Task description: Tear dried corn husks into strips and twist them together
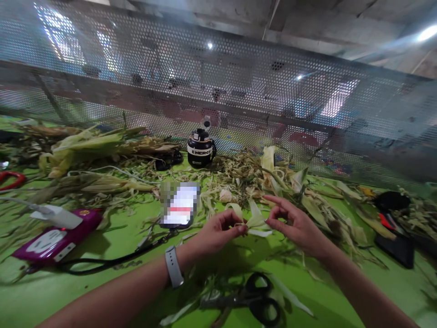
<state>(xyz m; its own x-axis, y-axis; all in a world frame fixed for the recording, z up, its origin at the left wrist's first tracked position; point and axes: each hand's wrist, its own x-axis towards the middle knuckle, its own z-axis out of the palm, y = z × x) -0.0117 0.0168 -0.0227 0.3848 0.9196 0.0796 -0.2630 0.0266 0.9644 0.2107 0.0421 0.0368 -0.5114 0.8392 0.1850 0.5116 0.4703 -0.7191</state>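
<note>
Between my hands is a pale green-white corn husk (255,215), splayed into several strips. My left hand (218,230), with a grey watch band on the wrist, pinches the gathered end of the husk between thumb and fingers. At the other side, my right hand (296,223) has its thumb and a bent finger together at the husk's edge, while the index finger points outward. The exact contact of the right fingertips is hard to make out. Below the hands, black-handled scissors (261,298) lie on the green table (143,298) among loose husk strips.
A lit phone (182,205) lies left of my hands. Further left is a purple power strip (51,241) with a charger and cables. A black bottle (200,150) stands before a perforated metal screen (239,91). Dried husks (246,175) spread behind; a dark flat object (396,248) lies right.
</note>
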